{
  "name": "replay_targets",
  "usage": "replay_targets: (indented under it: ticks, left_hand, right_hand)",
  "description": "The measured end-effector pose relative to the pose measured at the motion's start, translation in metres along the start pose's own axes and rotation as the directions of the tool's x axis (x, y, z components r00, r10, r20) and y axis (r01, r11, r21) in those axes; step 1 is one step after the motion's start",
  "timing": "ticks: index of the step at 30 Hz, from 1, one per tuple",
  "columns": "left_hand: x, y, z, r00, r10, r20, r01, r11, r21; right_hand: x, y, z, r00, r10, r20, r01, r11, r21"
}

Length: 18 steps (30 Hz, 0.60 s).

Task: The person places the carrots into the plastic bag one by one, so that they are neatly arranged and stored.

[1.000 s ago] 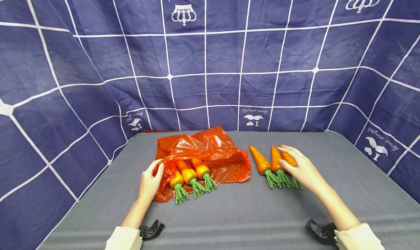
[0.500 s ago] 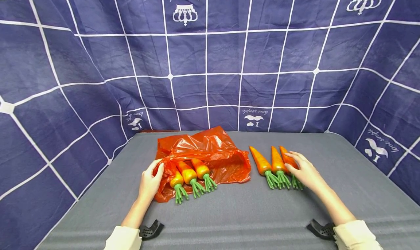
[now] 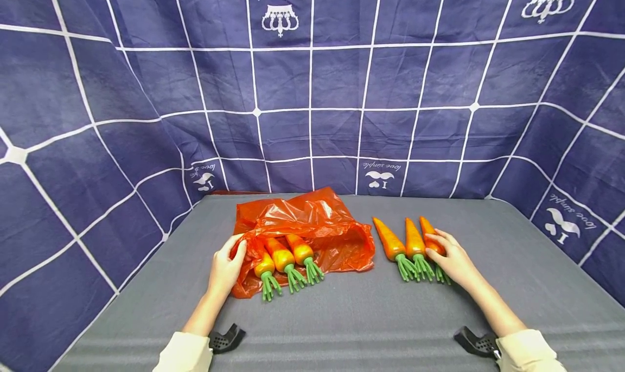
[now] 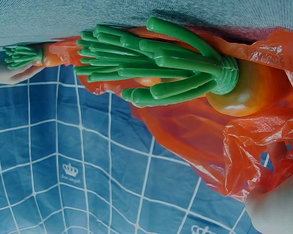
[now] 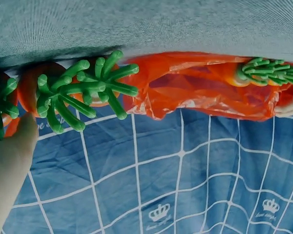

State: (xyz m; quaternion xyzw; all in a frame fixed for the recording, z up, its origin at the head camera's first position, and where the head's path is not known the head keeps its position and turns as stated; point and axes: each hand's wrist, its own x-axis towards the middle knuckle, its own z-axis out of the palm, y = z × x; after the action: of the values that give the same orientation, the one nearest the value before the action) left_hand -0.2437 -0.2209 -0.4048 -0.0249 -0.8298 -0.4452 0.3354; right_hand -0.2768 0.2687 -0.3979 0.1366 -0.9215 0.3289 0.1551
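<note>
Three orange carrots with green stubs [image 3: 294,277] lie partly inside a red plastic bag [image 3: 319,209], their tops sticking out of its mouth. My left hand [image 3: 228,263] pinches the bag's left edge, thumb and fingers on the crumpled film; in the left wrist view the nearest carrot [image 4: 249,92] sits just beside it. To the right, three more carrots lie side by side on the table. My right hand [image 3: 454,259] has its fingers and thumb around the rightmost carrot [image 3: 426,229], covering its thick end. The right wrist view shows the thumb [image 5: 22,141] between that carrot and the middle carrot [image 5: 31,90].
The left carrot [image 3: 388,242] of the right row lies close to the bag's right edge. A grey cloth [image 3: 337,318] covers the table. Behind and at both sides hangs a blue curtain [image 3: 332,84] with white grid lines. Black wrist mounts [image 3: 227,339] sit at both wrists.
My right hand has shifted slightly right, off the middle carrot, and its fingers have closed in around the rightmost carrot. The left hand keeps its hold on the bag.
</note>
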Motion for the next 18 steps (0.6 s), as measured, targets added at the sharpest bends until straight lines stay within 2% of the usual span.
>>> replay_targets:
  ticks: [8,18]
  left_hand:
    - [0.0007,0.0029,-0.0006,0.999,0.035,-0.013,-0.035,0.999,-0.004]
    - [-0.0007,0.0016,-0.0005,1.000,0.016,-0.007,-0.016,1.000,-0.007]
  right_hand:
    - [-0.0007,0.0014,-0.0001,0.999,0.029,0.013,-0.029,1.000,-0.007]
    - [-0.0012,-0.0009,-0.0024,0.998,0.054,0.030,-0.053,0.998,-0.036]
